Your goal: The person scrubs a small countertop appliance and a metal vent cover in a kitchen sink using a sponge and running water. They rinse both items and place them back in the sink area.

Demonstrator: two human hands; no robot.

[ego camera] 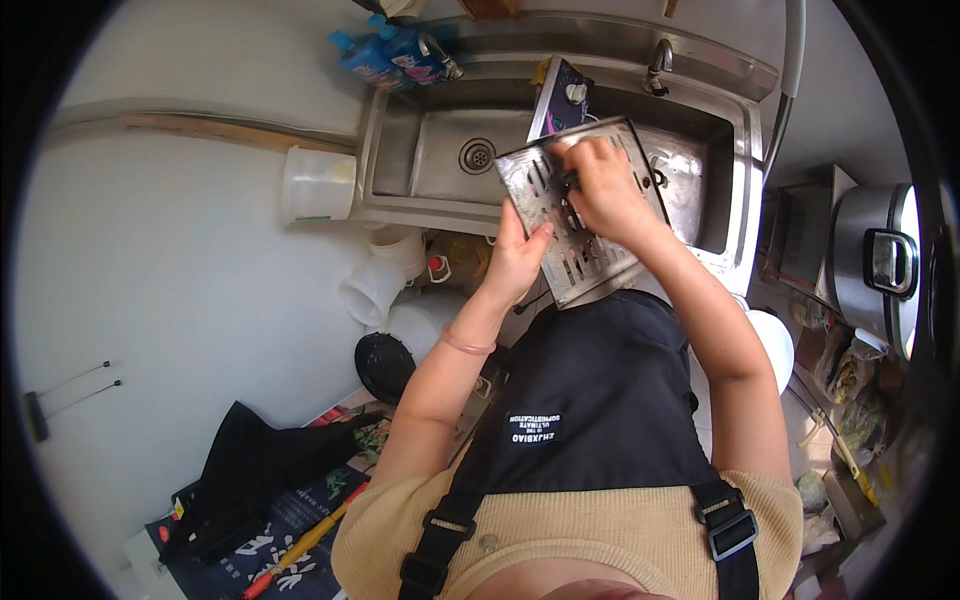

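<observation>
My left hand [519, 251] grips the near left edge of a slotted metal panel [581, 259], its thumb lying on the upper face. The panel is tilted, above the front edge of a stainless steel double sink [442, 214]. Curled fingers of my right hand [604, 187] press on the panel's upper part; something dark shows under them, too hidden to identify. Just behind the panel, a dark printed control panel with a white knob [576, 94] stands over the sink's divider. Whether it is joined to the slotted panel cannot be seen.
Blue detergent bottles [382, 56] stand at the back left beside a tap [442, 58]. Another tap [660, 66] serves the right basin. A white plastic bucket [321, 184] is left of the sink, and a large lidded cooker [870, 255] stands at right.
</observation>
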